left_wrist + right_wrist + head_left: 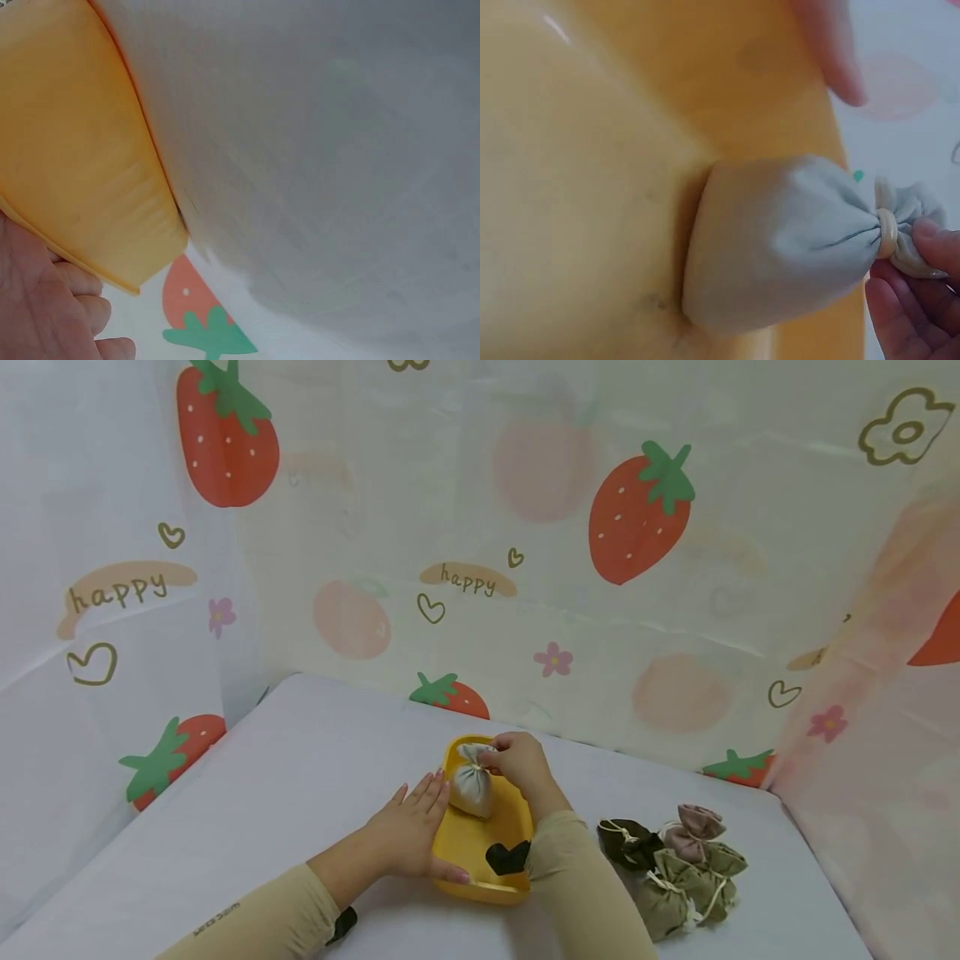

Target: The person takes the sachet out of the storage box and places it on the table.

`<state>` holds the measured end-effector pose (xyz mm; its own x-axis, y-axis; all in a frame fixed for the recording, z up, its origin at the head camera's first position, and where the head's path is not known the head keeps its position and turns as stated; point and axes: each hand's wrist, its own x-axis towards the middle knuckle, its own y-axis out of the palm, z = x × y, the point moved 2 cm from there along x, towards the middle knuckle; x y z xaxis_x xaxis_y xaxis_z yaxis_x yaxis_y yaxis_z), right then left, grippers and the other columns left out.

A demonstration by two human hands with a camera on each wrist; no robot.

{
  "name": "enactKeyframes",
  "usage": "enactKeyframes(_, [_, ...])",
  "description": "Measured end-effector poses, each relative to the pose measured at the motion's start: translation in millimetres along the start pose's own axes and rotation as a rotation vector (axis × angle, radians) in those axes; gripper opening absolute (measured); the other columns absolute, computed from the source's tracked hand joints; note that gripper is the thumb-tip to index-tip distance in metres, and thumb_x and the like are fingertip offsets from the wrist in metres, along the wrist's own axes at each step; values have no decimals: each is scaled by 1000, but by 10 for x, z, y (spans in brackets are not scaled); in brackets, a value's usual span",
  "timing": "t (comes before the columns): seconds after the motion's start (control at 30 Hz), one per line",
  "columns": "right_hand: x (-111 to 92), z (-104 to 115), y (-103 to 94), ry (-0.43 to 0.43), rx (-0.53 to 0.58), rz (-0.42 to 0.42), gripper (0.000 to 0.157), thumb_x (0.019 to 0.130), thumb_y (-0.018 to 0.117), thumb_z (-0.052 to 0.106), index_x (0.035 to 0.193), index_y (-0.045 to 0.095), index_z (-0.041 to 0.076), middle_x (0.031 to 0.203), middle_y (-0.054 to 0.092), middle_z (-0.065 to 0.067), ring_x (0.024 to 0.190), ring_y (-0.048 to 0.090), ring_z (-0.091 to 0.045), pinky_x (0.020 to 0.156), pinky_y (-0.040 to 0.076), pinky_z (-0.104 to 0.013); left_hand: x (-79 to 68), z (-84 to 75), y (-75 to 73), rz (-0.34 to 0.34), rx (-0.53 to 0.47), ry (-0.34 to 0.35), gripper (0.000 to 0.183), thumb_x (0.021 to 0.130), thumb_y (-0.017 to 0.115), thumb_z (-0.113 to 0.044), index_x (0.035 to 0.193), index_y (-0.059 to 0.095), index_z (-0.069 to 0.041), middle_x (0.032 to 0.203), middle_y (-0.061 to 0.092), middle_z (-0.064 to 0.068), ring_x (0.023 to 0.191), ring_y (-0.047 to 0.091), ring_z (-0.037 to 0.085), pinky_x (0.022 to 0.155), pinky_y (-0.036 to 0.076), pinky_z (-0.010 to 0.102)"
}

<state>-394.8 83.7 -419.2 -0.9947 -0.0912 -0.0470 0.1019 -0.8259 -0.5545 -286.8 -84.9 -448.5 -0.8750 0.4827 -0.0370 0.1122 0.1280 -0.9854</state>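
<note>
My right hand (522, 766) pinches the gathered top of a light grey drawstring pouch (472, 792). The pouch stands upright inside the far end of a yellow tray (461, 847). In the right wrist view, the fingers hold the cloth just above the tie of the pouch (780, 247), and its base is at the tray floor. My left hand (408, 831) rests along the tray's left rim with fingers extended and the thumb near its front corner. The left wrist view shows the tray's outer wall (82, 142) with fingertips (94, 311) at the rim.
To the tray's right lies a cluster of tied pouches: a black one (628, 843), a mauve one (693, 833) and olive ones (663, 906). A strawberry-printed curtain (480, 635) encloses the white table (360, 735). Black pieces show beside both sleeves.
</note>
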Motion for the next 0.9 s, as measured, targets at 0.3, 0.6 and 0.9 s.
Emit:
enactKeyframes(0.3, [-70,171,-168,-41,19,-10,9,80,71,14,84,71,5,85,65,-5,69,64,-18,71,53,-29,-15,-11,-31,-5,4,2,124,61,41,-87,145,16,0,152,6,17,139,5,30,107,14,53])
enactKeyframes(0.6, [-236,311,-448,-91,100,-48,9,81,70,12,87,71,5,89,66,-9,71,66,-17,71,53,-31,9,2,2,-1,17,-5,126,60,38,-89,146,13,-1,152,3,16,139,4,29,108,13,52])
enactKeyframes(0.9, [-525,364,-859,-152,36,-65,11,82,69,14,90,70,6,89,68,-7,78,67,-17,79,51,-35,-14,-20,-22,2,7,-10,125,60,40,-88,145,14,0,152,4,17,139,5,30,108,14,52])
